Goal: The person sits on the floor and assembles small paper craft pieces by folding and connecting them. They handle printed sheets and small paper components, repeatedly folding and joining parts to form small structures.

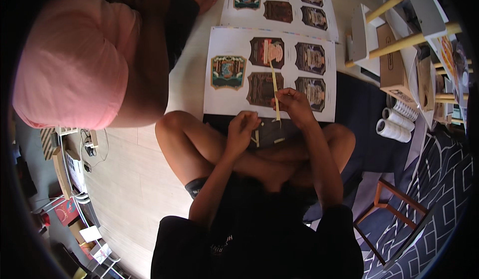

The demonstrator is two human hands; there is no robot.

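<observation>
My right hand [294, 107] pinches a thin pale-yellow strip [275, 87], which stands up over a printed sheet [227, 104]. To its left, my left hand [243, 129] is closed with fingertips together near the sheet's front edge; whatever may be between them is too small to make out. The white sheet bears several label designs, among them a green one [228, 73], a dark red one [267, 52] and grey ones. Below my hands, small pale scraps [279, 140] lie on a dark surface [269, 129] between my crossed legs.
A second printed sheet [289, 22] lies beyond the first. At the left a person in a pink shirt [75, 64] sits close. On the right stand a shelf with wooden legs [389, 49], white rolls [394, 130] and a wooden frame [399, 204].
</observation>
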